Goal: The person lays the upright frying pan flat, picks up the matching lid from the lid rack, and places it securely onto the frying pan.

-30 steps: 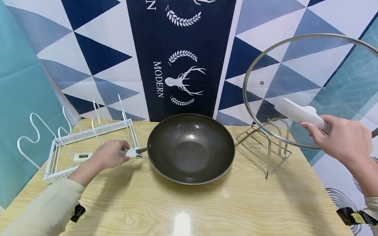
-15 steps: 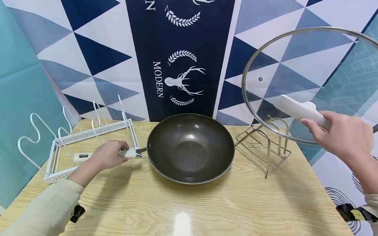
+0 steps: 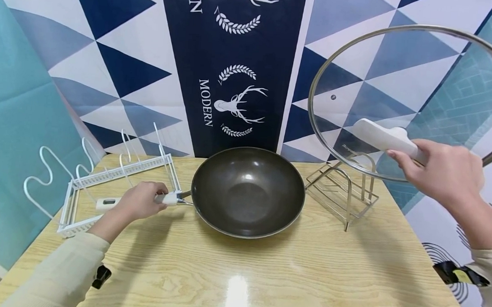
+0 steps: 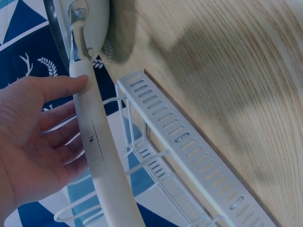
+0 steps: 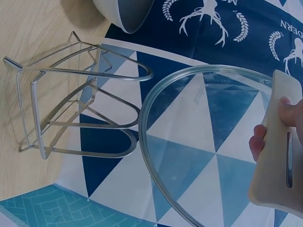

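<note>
A dark wok (image 3: 247, 196) sits on the wooden table at the back middle, its interior bare. My left hand (image 3: 141, 201) holds its white handle (image 3: 167, 199), which points left; in the left wrist view the thumb rests on that handle (image 4: 94, 127) and the fingers lie behind it. Up at the right, my right hand (image 3: 447, 175) grips the white handle (image 3: 382, 136) of a round glass lid (image 3: 423, 89) with a metal rim. The lid is raised and tilted, its lower rim overlapping a metal wire rack (image 3: 348, 202) in the head view.
On the left of the table stands a white dish rack (image 3: 139, 165) with wire loops, partly under the wok's handle. The silvery rack (image 5: 35, 109) has several upright loops and stands right of the wok. A patterned cloth (image 3: 244, 40) backs the table.
My right hand has raised the glass lid a little and shifted it slightly left. The left hand and the wok have stayed where they were.
</note>
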Motion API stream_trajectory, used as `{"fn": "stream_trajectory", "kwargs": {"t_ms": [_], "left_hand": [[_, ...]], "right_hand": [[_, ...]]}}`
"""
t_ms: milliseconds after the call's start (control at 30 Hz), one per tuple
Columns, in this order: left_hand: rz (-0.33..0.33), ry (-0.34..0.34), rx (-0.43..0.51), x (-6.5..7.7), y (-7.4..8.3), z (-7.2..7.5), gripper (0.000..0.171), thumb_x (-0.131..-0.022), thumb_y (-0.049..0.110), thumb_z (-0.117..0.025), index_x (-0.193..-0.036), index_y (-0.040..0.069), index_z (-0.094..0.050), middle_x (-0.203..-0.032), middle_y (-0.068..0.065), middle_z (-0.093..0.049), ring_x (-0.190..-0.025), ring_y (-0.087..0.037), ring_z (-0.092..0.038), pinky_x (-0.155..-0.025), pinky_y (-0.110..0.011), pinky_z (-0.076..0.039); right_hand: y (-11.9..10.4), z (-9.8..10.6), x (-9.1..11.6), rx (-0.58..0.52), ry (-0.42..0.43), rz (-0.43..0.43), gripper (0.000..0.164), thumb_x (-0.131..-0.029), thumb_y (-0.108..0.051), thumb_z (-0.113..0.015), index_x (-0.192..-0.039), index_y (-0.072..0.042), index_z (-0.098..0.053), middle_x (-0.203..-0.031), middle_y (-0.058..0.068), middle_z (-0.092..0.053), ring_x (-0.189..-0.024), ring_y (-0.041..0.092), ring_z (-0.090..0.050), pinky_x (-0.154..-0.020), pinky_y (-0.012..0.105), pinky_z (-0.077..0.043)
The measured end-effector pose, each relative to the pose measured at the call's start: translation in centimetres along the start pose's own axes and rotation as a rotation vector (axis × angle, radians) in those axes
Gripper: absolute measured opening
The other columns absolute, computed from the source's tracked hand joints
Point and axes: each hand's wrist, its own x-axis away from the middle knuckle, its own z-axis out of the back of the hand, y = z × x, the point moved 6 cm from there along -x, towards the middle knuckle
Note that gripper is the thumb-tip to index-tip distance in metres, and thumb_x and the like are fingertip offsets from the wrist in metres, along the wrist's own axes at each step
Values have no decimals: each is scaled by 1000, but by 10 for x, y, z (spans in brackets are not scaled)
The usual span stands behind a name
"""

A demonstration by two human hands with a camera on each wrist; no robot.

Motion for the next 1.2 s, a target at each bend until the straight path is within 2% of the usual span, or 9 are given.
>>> {"fn": "stream_trajectory", "kwargs": {"t_ms": [233,433,700,1000,1200], "left_hand": [[-4,2,6,1,0,0,29,-80,14,-71,-106,2,-67,-103,-19,-71,-88,-32,-68,-72,-45,-54],[-21,28,0,2,1,2,28,-79,14,-71,-104,2,-68,-100,-18,-71,-87,-32,-68,-70,-44,-54],[0,0,4,2,1,1,31,-80,15,-71,-108,3,-67,-104,-19,-71,-91,-33,-68,-74,-45,-55],[6,3,-6,1,-1,-1,31,-80,15,-71,-108,1,-67,-103,-18,-71,-88,-31,-67,-72,-44,-54],[9,4,-3,1,1,-1,30,-80,15,-72,-107,2,-67,-101,-17,-71,-86,-29,-67,-70,-43,-54]], "right_hand": [[-8,3,-1,-17,27,16,61,-90,-61,-50,-91,-3,-64,-49,9,-48,-43,24,-37,-41,32,-22],[-13,5,-2,-26,59,26,60,-90,-61,-51,-92,-3,-66,-48,10,-48,-42,23,-36,-41,32,-21],[-21,6,-3,-45,50,17,58,-89,-62,-52,-86,-5,-65,-47,6,-42,-42,22,-34,-41,32,-20],[-28,5,-6,-83,50,25,53,-88,-55,-59,-98,-4,-69,-52,13,-54,-43,23,-38,-39,31,-23],[-33,3,-8,-103,40,27,50,-87,-52,-62,-96,-4,-70,-57,16,-59,-45,24,-42,-40,31,-24]]}}
